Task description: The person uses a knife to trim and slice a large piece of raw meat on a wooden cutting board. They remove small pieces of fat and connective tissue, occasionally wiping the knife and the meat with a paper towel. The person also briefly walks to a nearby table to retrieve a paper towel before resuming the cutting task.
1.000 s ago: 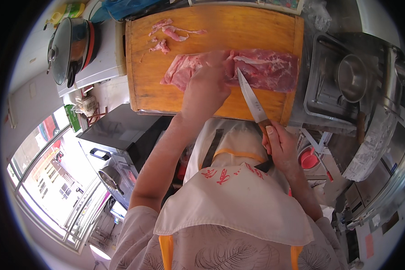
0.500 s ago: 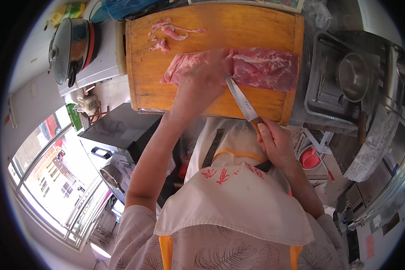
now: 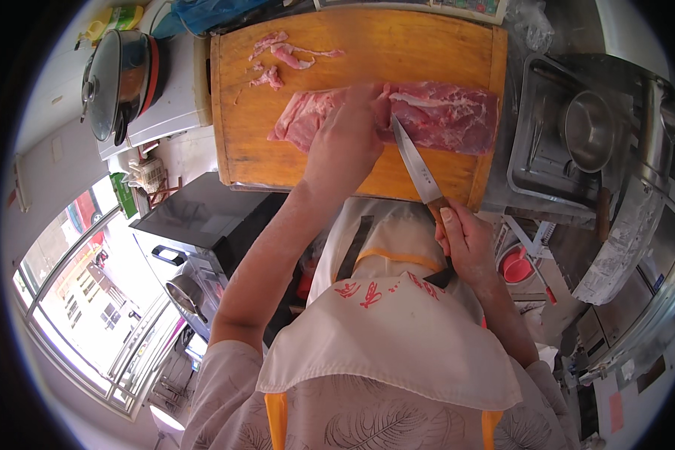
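A long slab of raw meat [image 3: 450, 112] lies crosswise on the wooden cutting board [image 3: 277, 166]. My left hand [image 3: 346, 142] is on its middle, with the fingers closed at the meat's surface; the fingertips are partly blurred. In my right hand [image 3: 465, 236] is the wooden handle of a kitchen knife [image 3: 418, 166]. Its blade slants up and to the left, with the tip against the meat just right of my left hand. Small meat trimmings [image 3: 289, 54] lie at the board's far left.
To the right of the board stands a metal tray [image 3: 523, 161] with a steel ladle or small pan [image 3: 589, 129] over it. A lidded pot [image 3: 120, 86] is at the far left. Below it sits a black-topped appliance [image 3: 191, 210]. A blue plastic bag [image 3: 202, 15] lies behind.
My left hand has moved slightly right along the meat. The knife has shifted a little to the right too, its tip now higher on the slab. The trimmings have stayed put.
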`<act>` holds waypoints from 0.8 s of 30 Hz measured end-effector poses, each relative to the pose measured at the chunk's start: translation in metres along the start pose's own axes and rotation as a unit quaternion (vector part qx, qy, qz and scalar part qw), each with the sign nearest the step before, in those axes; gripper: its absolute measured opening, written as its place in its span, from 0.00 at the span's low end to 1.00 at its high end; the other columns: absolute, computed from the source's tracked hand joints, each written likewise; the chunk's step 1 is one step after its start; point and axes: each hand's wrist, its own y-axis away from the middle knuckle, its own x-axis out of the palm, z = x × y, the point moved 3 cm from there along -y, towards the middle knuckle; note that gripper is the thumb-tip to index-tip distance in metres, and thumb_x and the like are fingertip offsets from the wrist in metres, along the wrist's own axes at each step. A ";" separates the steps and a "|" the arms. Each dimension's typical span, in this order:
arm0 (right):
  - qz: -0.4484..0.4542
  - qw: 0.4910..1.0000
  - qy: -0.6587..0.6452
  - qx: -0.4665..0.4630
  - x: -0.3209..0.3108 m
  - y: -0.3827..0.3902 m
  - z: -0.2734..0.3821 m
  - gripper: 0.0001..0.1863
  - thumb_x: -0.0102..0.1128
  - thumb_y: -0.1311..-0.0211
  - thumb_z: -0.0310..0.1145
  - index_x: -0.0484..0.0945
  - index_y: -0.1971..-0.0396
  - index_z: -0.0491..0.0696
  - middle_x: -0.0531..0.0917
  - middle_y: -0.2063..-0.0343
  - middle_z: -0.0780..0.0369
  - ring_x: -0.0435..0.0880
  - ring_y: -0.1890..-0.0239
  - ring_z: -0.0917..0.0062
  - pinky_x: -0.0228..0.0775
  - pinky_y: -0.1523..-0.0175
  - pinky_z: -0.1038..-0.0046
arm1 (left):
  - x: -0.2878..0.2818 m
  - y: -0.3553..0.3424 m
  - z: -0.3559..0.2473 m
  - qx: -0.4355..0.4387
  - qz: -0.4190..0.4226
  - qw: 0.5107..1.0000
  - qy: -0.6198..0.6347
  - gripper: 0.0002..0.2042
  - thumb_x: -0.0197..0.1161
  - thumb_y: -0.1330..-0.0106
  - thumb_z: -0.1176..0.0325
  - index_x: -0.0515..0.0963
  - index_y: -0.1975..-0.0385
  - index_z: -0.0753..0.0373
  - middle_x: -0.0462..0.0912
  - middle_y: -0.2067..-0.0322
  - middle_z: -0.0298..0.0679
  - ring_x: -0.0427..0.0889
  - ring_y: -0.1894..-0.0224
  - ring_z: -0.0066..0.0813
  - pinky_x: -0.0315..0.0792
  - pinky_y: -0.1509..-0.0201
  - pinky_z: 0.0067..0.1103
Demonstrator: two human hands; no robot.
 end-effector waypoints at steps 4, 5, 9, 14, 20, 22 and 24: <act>0.003 1.000 0.007 -0.003 -0.002 -0.001 0.002 0.16 0.54 0.15 0.36 0.82 0.43 0.40 0.82 0.77 0.63 0.80 0.79 0.79 0.73 0.69 0.72 | -0.008 -0.006 -0.011 0.029 0.004 1.000 0.007 0.11 0.72 0.44 0.78 0.84 0.61 0.64 0.84 0.63 0.46 0.86 0.62 0.50 0.81 0.56 0.37; 0.003 1.000 0.011 -0.007 -0.003 -0.001 0.002 0.16 0.54 0.15 0.37 0.82 0.43 0.40 0.82 0.77 0.63 0.80 0.78 0.78 0.73 0.68 0.71 | -0.013 -0.007 -0.015 0.036 0.005 0.999 0.018 0.11 0.71 0.44 0.78 0.84 0.61 0.64 0.85 0.64 0.46 0.86 0.62 0.49 0.81 0.56 0.37; 0.021 0.999 0.025 0.004 -0.006 -0.004 0.008 0.17 0.54 0.15 0.38 0.81 0.42 0.41 0.83 0.76 0.61 0.83 0.75 0.75 0.75 0.64 0.70 | -0.018 -0.012 -0.014 0.053 0.005 0.998 0.035 0.09 0.71 0.46 0.79 0.84 0.64 0.65 0.85 0.66 0.46 0.86 0.64 0.48 0.80 0.57 0.35; 0.040 0.999 0.035 0.004 0.000 -0.004 0.007 0.18 0.55 0.15 0.40 0.81 0.42 0.42 0.83 0.74 0.59 0.84 0.72 0.73 0.77 0.62 0.69 | -0.024 -0.019 -0.020 0.077 0.002 0.997 0.026 0.06 0.72 0.46 0.79 0.84 0.68 0.66 0.84 0.67 0.45 0.86 0.66 0.46 0.79 0.59 0.34; 0.041 0.998 0.044 0.017 0.012 -0.013 0.016 0.17 0.54 0.16 0.40 0.82 0.43 0.42 0.84 0.74 0.57 0.85 0.72 0.69 0.77 0.62 0.66 | -0.026 -0.023 -0.020 0.085 0.021 0.996 0.024 0.06 0.72 0.45 0.79 0.83 0.69 0.66 0.82 0.70 0.43 0.84 0.69 0.40 0.78 0.62 0.31; 0.041 0.998 0.044 0.015 0.015 -0.016 0.019 0.17 0.54 0.16 0.40 0.81 0.45 0.42 0.84 0.74 0.57 0.86 0.72 0.67 0.76 0.62 0.65 | -0.026 -0.022 -0.017 0.085 0.033 0.996 0.020 0.06 0.73 0.44 0.78 0.83 0.69 0.67 0.82 0.70 0.43 0.83 0.70 0.37 0.78 0.63 0.29; 0.037 0.998 0.047 0.005 0.017 -0.014 0.023 0.16 0.53 0.16 0.39 0.81 0.47 0.42 0.83 0.75 0.56 0.86 0.72 0.65 0.76 0.62 0.64 | -0.026 -0.019 -0.010 0.081 0.047 0.996 0.010 0.06 0.73 0.44 0.78 0.83 0.69 0.67 0.81 0.71 0.42 0.82 0.70 0.34 0.77 0.64 0.28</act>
